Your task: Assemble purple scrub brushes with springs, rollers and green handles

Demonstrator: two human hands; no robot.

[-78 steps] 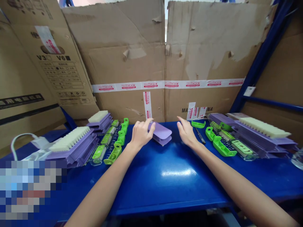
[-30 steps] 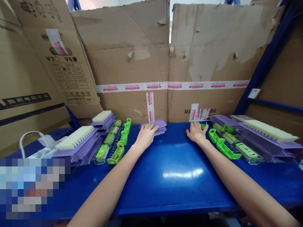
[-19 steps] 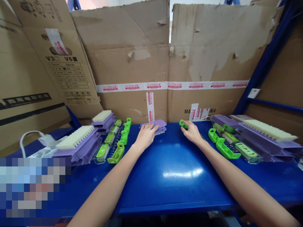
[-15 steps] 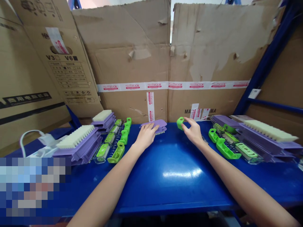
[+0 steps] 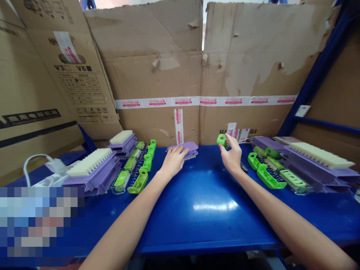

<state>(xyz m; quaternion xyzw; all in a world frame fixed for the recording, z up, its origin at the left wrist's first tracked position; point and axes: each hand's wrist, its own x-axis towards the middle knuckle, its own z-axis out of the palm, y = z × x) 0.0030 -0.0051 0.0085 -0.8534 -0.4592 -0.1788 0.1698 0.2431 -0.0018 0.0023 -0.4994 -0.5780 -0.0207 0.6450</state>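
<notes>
My left hand [image 5: 173, 161] lies flat, fingers stretched, on a purple brush body [image 5: 189, 149] that rests at the back of the blue table [image 5: 208, 210] against the cardboard. My right hand [image 5: 232, 157] is lifted a little above the table and pinches a small green plastic handle piece [image 5: 222, 140] between thumb and fingers. A thin dark tool [image 5: 243, 167] lies on the table just right of that hand.
Purple brushes with cream bristles [image 5: 91, 167] and green handle parts [image 5: 140, 165] are lined up at the left. More green parts [image 5: 266, 174] and purple brushes [image 5: 317, 161] lie at the right. Cardboard walls [image 5: 197, 75] close the back. A white cable [image 5: 36, 165] sits far left.
My right hand picked the green handle piece from the row at the right and lifted it up. My left hand pushed the purple brush body back earlier and now stays on it.
</notes>
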